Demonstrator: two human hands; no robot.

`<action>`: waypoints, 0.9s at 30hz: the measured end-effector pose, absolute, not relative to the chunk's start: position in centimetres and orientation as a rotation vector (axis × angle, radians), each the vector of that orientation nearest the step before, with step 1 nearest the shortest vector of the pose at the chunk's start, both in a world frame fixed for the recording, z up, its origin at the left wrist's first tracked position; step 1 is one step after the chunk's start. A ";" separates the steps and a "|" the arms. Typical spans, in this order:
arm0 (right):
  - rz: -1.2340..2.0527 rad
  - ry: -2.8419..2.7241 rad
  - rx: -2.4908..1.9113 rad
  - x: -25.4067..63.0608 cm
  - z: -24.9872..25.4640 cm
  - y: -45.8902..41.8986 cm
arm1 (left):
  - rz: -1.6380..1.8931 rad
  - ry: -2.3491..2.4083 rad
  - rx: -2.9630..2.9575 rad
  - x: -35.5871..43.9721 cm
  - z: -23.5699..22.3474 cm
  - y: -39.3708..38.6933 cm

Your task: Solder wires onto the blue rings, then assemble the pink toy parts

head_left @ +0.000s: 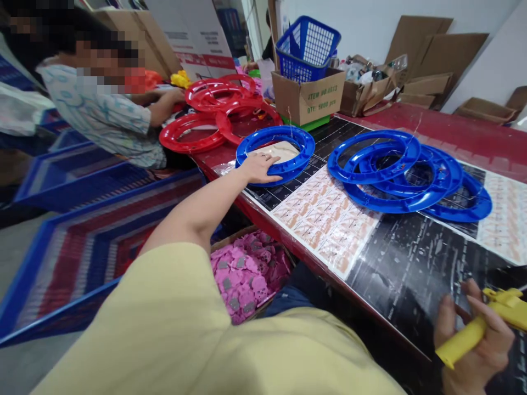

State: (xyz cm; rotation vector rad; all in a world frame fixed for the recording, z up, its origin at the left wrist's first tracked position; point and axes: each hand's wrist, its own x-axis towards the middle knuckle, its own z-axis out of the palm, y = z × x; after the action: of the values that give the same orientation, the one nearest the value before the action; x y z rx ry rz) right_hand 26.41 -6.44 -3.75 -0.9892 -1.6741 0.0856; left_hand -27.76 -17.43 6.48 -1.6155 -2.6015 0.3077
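My left arm is stretched forward, and my left hand [260, 167] lies with fingers apart over the near left rim of a stack of blue plastic rings [303, 159]. Inside that stack shows a pale, cream-coloured flat piece [282, 151], which the fingertips reach. At the lower right, my right hand [480, 345] is closed around a yellow plastic piece with a tube-like handle [463, 341]; its far end runs out of view. Several more blue rings [442, 189] lie overlapping on the table between my hands.
Red rings [191, 131] lie beyond the left hand, near a seated person [102, 120]. A cardboard box [310, 99] holds a blue basket [308, 46]. Below the table edge stands a carton of pink pieces [247, 274]. Large blue crates [37, 274] fill the left side.
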 end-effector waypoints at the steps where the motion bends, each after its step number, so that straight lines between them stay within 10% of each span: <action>1: 0.046 -1.690 -0.940 26.6 -3.8 -6.2 | 0.284 -2.614 -1.595 -27.7 6.7 -17.7; 12: -0.025 -1.756 -0.873 26.7 -5.0 -5.9 | -0.237 -2.167 -1.374 -20.8 12.9 -19.1; 27: -0.031 -1.847 -0.819 25.8 -4.1 -6.2 | -0.329 -2.442 -2.111 -7.6 7.0 5.1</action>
State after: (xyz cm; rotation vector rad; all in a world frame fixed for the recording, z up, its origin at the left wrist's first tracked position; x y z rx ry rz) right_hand 25.79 -6.21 -4.08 -0.8190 -1.8469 -0.0315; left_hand -7.58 5.15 7.01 -2.1108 -2.4423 -0.3293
